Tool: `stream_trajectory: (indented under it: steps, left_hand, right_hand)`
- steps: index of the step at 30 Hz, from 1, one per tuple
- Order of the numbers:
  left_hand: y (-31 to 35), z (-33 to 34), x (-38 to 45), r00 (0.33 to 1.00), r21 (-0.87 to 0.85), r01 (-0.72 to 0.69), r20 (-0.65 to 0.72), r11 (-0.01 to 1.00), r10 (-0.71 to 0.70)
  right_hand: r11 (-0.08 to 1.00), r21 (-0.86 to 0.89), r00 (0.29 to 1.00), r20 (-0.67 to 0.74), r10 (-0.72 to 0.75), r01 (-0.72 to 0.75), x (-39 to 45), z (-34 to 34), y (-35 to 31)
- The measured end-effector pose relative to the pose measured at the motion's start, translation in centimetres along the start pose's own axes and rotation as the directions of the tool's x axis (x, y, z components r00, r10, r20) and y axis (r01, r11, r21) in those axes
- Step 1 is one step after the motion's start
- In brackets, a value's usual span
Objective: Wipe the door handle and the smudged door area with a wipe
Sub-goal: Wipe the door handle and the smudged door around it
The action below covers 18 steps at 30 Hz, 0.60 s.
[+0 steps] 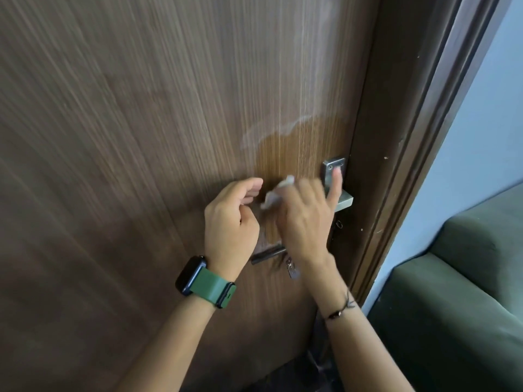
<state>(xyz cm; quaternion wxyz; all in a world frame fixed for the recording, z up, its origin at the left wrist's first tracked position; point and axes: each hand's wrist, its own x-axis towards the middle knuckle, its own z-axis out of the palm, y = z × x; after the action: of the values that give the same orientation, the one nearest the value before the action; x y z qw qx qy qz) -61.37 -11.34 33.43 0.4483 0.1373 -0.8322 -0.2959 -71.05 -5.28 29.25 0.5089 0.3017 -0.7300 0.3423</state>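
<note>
The brown wood-grain door point(158, 142) fills the view. A whitish smudge point(271, 131) curves above a darker, wet-looking patch. At the door's right edge sits the silver door handle point(345, 201) with its square plate. My right hand point(305, 222) holds a crumpled white wipe point(276, 190) against the door just left of the handle, and its index finger stretches up over the plate. My left hand point(230, 222), with a green-strapped watch on the wrist, is loosely curled right beside the wipe; I see nothing in it. My hands hide most of the lever.
A dark bar point(267, 254) and hanging keys point(291, 268) show below my hands. The dark door frame point(396, 154) runs down the right. Beyond it are a pale blue wall point(486, 114) and a green sofa point(464, 292).
</note>
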Motion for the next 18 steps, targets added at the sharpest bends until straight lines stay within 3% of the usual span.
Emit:
stream_trajectory:
  steps: [2, 5, 7, 10, 12, 15, 18]
  left_hand:
    - [0.1, -0.2, 0.2, 1.0, -0.006, 0.014, -0.023, 1.0, -0.014]
    - [0.2, -0.4, 0.5, 0.997, -0.009, 0.031, -0.065, 0.999, -0.031]
    - [0.3, -0.5, 0.4, 0.996, -0.007, 0.024, -0.083, 1.0, -0.025]
    - [0.3, -0.2, 0.0, 0.995, 0.014, 0.013, -0.103, 1.0, -0.011]
    - [0.4, 0.2, -0.3, 0.995, 0.015, 0.026, -0.099, 1.0, -0.025]
    - [0.8, 0.7, -0.5, 0.994, 0.006, 0.051, -0.099, 0.999, -0.05]
    - [1.1, 1.1, -0.3, 0.992, 0.002, 0.061, -0.107, 0.998, -0.06]
  right_hand:
    - [0.99, 0.132, 0.997, -0.056, 0.048, -0.04, 3.9, -0.2, 0.1]
    - [0.983, 0.182, 1.0, -0.006, 0.016, -0.014, 6.3, 0.3, -0.1]
    - [0.99, 0.135, 0.995, 0.08, -0.054, 0.043, 4.1, 0.4, -0.3]
    - [0.988, 0.112, 0.938, 0.317, -0.14, 0.109, -0.2, -0.6, 0.7]
    - [0.986, 0.162, 0.91, 0.403, -0.094, 0.03, 0.4, -1.3, 2.1]
    - [0.984, 0.149, 0.968, 0.244, 0.058, -0.097, 5.1, -1.6, 3.6]
    - [0.983, 0.146, 0.978, 0.19, 0.084, -0.113, 7.5, -0.9, 3.4]
